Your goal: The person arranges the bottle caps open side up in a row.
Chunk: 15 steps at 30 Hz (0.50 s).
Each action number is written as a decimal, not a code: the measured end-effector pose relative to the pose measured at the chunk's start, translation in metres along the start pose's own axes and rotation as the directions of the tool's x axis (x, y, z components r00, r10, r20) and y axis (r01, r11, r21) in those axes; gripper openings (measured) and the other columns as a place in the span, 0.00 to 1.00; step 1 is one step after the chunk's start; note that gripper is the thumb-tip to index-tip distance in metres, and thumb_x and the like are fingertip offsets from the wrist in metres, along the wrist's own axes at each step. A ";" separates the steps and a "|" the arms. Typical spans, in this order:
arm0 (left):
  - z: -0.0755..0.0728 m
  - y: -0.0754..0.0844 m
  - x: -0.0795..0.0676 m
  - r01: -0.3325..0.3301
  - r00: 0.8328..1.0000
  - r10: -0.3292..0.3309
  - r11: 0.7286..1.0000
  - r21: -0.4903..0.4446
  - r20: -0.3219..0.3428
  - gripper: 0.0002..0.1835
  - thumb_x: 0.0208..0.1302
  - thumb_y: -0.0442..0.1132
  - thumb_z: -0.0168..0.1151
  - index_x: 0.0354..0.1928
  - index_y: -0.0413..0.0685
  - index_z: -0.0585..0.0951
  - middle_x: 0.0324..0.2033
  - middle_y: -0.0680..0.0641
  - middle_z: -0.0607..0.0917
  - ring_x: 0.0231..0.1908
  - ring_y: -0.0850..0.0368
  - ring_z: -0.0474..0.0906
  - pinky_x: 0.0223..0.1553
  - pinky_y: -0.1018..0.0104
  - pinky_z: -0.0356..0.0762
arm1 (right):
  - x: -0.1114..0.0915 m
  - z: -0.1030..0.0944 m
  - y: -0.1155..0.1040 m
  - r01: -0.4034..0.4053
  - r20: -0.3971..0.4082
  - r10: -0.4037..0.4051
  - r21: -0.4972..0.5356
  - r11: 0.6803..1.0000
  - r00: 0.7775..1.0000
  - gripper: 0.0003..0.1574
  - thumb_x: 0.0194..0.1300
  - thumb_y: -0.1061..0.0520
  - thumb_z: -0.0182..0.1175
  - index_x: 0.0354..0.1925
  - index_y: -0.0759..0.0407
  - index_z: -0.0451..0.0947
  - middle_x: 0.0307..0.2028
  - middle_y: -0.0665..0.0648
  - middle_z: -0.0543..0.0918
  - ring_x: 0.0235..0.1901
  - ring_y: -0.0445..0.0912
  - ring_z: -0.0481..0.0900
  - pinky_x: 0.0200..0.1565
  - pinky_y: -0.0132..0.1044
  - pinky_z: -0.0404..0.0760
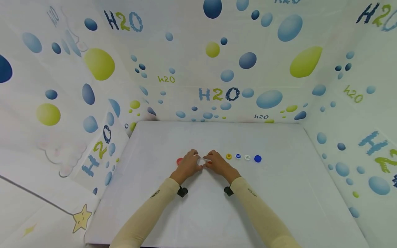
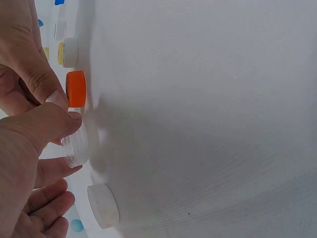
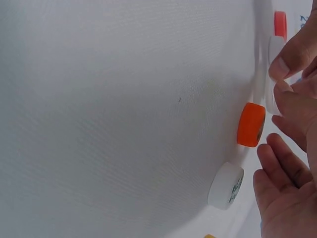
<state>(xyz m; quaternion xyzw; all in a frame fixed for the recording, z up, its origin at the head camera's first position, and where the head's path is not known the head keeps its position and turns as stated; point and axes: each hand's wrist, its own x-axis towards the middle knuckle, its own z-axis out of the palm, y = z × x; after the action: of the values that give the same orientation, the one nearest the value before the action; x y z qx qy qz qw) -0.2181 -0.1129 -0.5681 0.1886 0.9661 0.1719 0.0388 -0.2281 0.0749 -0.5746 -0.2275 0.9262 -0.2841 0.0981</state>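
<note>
A clear plastic bottle cap [image 2: 76, 150] stands on its edge between my two hands. My left hand [image 1: 188, 166] pinches it between thumb and index finger, and its other fingers are spread. From the other side, my right hand [image 1: 219, 165] has its thumb and index finger at the same cap, the two thumbs almost meeting. Close beside the right hand lies an orange cap [image 3: 251, 125], partly covered in the head view. Near the left fingers sits a white cap [image 2: 103, 206], and a red cap [image 1: 178, 161] shows left of that hand.
The caps form a row across the white table [image 1: 198, 213]. Right of my hands come a yellow cap [image 1: 228, 156], a blue-and-white cap [image 1: 238, 156], a white cap [image 1: 247, 157] and a blue cap [image 1: 257, 158]. Printed white sheeting [image 1: 186, 51] walls the back and sides.
</note>
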 end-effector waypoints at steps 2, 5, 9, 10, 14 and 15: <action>0.001 0.000 0.000 -0.005 1.000 0.005 1.000 0.002 0.001 0.24 0.68 0.48 0.73 0.56 0.35 0.86 0.63 0.37 0.76 0.61 0.41 0.77 0.64 0.50 0.77 | 0.000 -0.001 -0.001 0.001 0.000 -0.001 -0.001 1.000 1.000 0.25 0.75 0.56 0.66 0.66 0.60 0.81 0.58 0.61 0.77 0.59 0.53 0.77 0.66 0.45 0.78; 0.001 -0.001 0.001 -0.007 1.000 0.007 1.000 0.010 0.003 0.23 0.69 0.47 0.73 0.56 0.35 0.85 0.63 0.38 0.76 0.62 0.41 0.76 0.65 0.49 0.76 | 0.000 0.000 0.000 -0.003 -0.001 0.003 -0.009 1.000 1.000 0.25 0.74 0.56 0.67 0.66 0.59 0.81 0.58 0.60 0.77 0.59 0.52 0.77 0.66 0.45 0.78; 0.002 -0.001 0.002 -0.017 1.000 0.017 0.999 0.029 0.001 0.23 0.70 0.46 0.72 0.57 0.36 0.85 0.62 0.38 0.76 0.61 0.41 0.76 0.65 0.50 0.76 | 0.001 0.003 0.003 0.003 -0.007 -0.003 -0.031 1.000 1.000 0.24 0.75 0.55 0.66 0.65 0.60 0.81 0.58 0.60 0.77 0.59 0.52 0.76 0.66 0.45 0.77; 0.002 -0.001 0.002 -0.020 1.000 0.020 0.999 0.034 0.001 0.23 0.70 0.46 0.72 0.58 0.36 0.85 0.62 0.38 0.76 0.61 0.41 0.76 0.65 0.50 0.75 | 0.001 0.004 0.003 0.001 -0.009 -0.001 -0.031 1.000 1.000 0.24 0.75 0.55 0.66 0.65 0.60 0.82 0.58 0.60 0.77 0.59 0.52 0.76 0.66 0.45 0.77; 0.003 -0.001 0.000 -0.029 1.000 0.029 0.999 0.043 -0.006 0.23 0.71 0.46 0.71 0.59 0.36 0.85 0.61 0.38 0.77 0.61 0.42 0.77 0.66 0.50 0.74 | 0.001 0.006 0.003 -0.006 -0.005 0.006 -0.023 1.000 1.000 0.23 0.75 0.55 0.65 0.65 0.61 0.82 0.58 0.60 0.77 0.58 0.51 0.77 0.65 0.45 0.78; 0.004 -0.001 0.000 -0.029 1.000 0.029 0.999 0.044 -0.006 0.23 0.71 0.46 0.71 0.59 0.36 0.85 0.61 0.38 0.77 0.61 0.42 0.77 0.66 0.50 0.74 | 0.001 0.006 0.003 -0.009 -0.004 0.009 -0.020 1.000 1.000 0.23 0.76 0.55 0.65 0.65 0.61 0.82 0.58 0.60 0.77 0.57 0.51 0.77 0.65 0.45 0.78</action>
<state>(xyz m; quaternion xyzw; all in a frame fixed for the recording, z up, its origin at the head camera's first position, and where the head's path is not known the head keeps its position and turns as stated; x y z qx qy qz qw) -0.2182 -0.1121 -0.5717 0.2028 0.9670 0.1517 0.0286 -0.2280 0.0738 -0.5810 -0.2235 0.9303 -0.2749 0.0953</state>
